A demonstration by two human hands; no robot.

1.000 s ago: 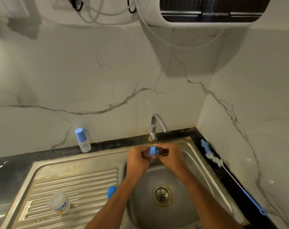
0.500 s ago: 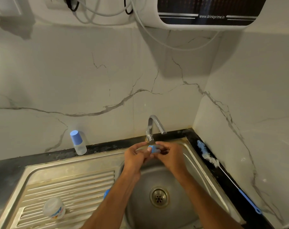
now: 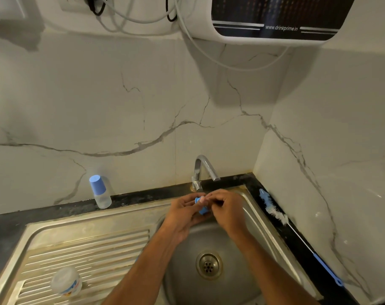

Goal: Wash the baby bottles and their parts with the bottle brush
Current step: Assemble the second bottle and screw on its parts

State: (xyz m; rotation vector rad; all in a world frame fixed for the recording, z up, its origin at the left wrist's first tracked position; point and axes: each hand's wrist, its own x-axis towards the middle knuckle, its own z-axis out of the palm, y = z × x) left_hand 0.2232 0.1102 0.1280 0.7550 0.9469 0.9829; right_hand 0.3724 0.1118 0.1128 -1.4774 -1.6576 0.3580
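Observation:
Over the sink bowl (image 3: 248,219), just below the tap (image 3: 203,170), my left hand (image 3: 183,213) and my right hand (image 3: 225,209) meet around a small blue bottle part (image 3: 202,208). Fingers of both hands pinch it, and most of it is hidden by them. The blue-and-white bottle brush (image 3: 275,213) lies on the dark counter at the right, its long handle running toward me. A baby bottle with a blue cap (image 3: 100,192) stands against the wall at the left. A clear bottle (image 3: 66,281) lies on the ribbed draining board (image 3: 88,249).
The drain (image 3: 209,264) sits in the middle of the bowl. A water purifier (image 3: 275,18) with hanging hoses is mounted on the marble wall above. The side wall stands close behind the brush on the right.
The view has shifted slightly. My hands have turned the blue part between the fingers, staying under the tap. A blue piece seen beside my left forearm earlier is now hidden by the arm.

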